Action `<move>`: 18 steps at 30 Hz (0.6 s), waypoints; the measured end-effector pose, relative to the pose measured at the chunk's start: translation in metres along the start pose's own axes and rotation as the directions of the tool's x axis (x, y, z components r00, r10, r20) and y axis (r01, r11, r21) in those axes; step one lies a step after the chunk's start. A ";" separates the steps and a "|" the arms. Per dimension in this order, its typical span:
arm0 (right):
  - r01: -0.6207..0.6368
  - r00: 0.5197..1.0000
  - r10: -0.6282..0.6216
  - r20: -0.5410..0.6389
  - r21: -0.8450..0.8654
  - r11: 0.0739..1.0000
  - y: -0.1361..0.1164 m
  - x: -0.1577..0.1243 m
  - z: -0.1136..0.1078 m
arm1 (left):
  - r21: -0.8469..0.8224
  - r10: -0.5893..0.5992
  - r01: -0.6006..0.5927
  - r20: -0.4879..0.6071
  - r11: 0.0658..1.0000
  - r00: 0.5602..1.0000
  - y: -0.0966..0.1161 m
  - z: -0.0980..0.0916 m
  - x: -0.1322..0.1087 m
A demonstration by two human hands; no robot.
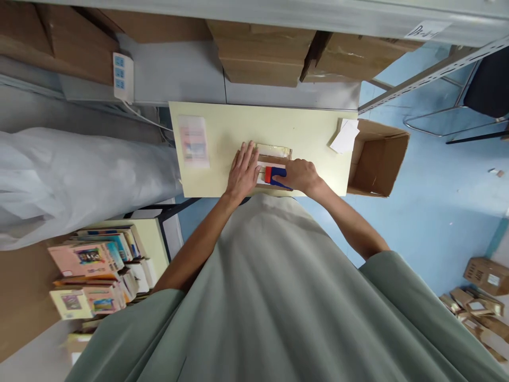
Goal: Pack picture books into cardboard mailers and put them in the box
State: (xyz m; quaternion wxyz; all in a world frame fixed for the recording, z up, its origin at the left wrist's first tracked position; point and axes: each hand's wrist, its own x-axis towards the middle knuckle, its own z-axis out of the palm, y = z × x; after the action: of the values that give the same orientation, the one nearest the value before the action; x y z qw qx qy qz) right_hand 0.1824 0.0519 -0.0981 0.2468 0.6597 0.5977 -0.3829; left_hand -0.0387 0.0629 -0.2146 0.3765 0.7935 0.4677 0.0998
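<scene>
On the cream tabletop point(234, 124), close to my body, lies a small brown cardboard package point(274, 159) with clear tape along its far side and a white label. My left hand point(244, 170) rests flat at the package's left end, fingers stretched out. A blue-and-red hand tool point(277, 176) is gripped by my right hand point(300, 175) over the white label. Its red end points left, toward my left fingers. The tool's exact kind cannot be made out, as my hand covers part of it.
A printed pink-and-white sheet point(193, 141) lies at the table's left, and white slips point(345, 136) at its right. An open cardboard box point(377, 159) adjoins the right edge. Boxes point(260, 53) fill the shelf behind, with a power strip point(123, 77). Books point(107, 265) are stacked lower left.
</scene>
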 end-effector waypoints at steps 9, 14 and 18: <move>0.042 0.998 -0.041 0.038 -0.020 0.999 -0.005 -0.005 0.009 | 0.043 -0.068 0.067 0.025 0.997 0.997 -0.012 0.011 0.004; -0.002 0.994 0.006 0.106 -0.033 0.999 0.039 -0.035 -0.010 | 0.049 -0.088 0.087 0.018 0.995 0.996 -0.011 0.012 0.004; -0.085 0.986 0.084 0.144 0.001 0.996 0.097 -0.066 -0.025 | 0.042 -0.105 0.104 0.011 0.994 0.994 -0.013 0.015 0.005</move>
State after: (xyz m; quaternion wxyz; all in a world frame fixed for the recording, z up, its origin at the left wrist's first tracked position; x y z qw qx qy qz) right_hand 0.2828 0.0159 -0.0439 0.3031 0.6561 0.5483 -0.4208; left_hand -0.0364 0.0628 -0.2350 0.3680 0.7761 0.5079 0.0650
